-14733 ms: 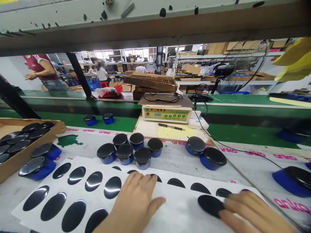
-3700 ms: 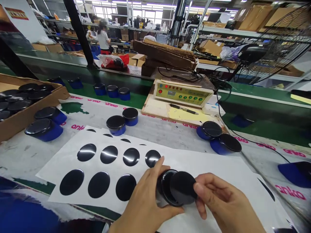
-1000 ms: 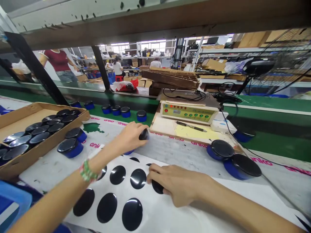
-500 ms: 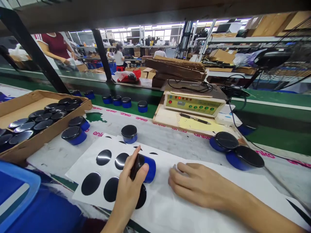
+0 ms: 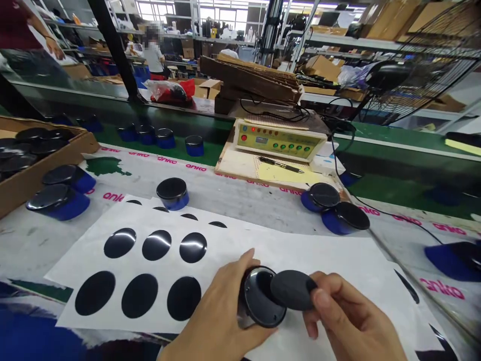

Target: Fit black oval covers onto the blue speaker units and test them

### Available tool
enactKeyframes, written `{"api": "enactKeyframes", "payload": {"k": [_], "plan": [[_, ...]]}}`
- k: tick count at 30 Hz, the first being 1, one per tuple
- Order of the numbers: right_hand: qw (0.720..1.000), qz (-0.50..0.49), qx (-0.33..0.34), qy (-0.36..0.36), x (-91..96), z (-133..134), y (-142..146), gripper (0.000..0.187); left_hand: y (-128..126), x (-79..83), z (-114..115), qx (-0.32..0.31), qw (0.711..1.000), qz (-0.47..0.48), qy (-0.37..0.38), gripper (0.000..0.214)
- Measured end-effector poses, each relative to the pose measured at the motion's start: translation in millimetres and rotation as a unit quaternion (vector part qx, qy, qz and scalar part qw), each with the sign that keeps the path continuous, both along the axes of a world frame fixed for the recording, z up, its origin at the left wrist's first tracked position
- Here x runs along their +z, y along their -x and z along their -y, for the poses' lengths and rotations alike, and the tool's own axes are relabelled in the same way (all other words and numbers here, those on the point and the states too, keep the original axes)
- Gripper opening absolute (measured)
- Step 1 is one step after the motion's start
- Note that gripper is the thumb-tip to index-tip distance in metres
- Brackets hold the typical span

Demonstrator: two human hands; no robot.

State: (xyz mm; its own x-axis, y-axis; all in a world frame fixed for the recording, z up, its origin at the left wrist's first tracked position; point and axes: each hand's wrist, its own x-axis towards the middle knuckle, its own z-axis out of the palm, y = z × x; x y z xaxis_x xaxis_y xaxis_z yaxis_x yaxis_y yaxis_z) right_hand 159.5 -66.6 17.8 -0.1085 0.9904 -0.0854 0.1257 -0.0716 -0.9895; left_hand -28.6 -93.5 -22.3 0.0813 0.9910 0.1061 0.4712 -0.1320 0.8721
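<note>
Low over a white sheet [image 5: 240, 240] with black round stickers, my left hand [image 5: 220, 311] is wrapped round a short round case [image 5: 257, 296]. The case is tilted so its black, rimmed end faces me, showing small holes near the edge; its lower side is hidden. Pinched by its right edge between thumb and fingers of my right hand [image 5: 345, 311] is a dark round sticker [image 5: 291, 290]. That sticker overlaps the right part of the case's end; whether they touch I cannot tell. To the left, several stickers [image 5: 140, 296] lie on the sheet.
A single black-and-blue case [image 5: 173, 193] stands behind the sheet, and a pair [image 5: 345, 218] sits at right. A cardboard tray [image 5: 48, 168] of cases is at left. Behind are a control box [image 5: 280, 143], a pen [image 5: 281, 164] and a trailing cable [image 5: 398, 214].
My left hand has turned the case so its black end faces me. My right hand, earlier curled on the sheet, now holds a sticker at the case. The view has shifted.
</note>
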Motion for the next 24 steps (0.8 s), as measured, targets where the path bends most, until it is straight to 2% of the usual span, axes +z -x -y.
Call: {"api": "enactKeyframes", "payload": {"k": [2, 4, 7, 14, 24], "plan": [[1.0, -0.018, -0.011, 0.014, -4.4, -4, 6, 0.027, 3, 1.7, -1, -0.004, 1.0, -0.006, -0.017, 0.085], [0.999, -0.026, -0.008, 0.036, -7.4, -4, 11, 0.029, 4, 5.0, -2, -0.017, 0.999, -0.023, -0.034, 0.077], [0.996, -0.033, 0.007, 0.077, -8.7, 0, 17, 0.033, 5, 9.1, -4, -0.036, 0.997, -0.045, -0.051, 0.076], [0.996, -0.022, -0.004, 0.087, -5.9, 3, 27, 0.033, 5, 9.8, -5, -0.04, 0.997, -0.055, -0.048, 0.077], [0.992, 0.123, -0.005, -0.039, -7.7, 6, 26, 0.03, 4, 11.9, -5, -0.035, 0.996, -0.062, -0.048, 0.076]]}}
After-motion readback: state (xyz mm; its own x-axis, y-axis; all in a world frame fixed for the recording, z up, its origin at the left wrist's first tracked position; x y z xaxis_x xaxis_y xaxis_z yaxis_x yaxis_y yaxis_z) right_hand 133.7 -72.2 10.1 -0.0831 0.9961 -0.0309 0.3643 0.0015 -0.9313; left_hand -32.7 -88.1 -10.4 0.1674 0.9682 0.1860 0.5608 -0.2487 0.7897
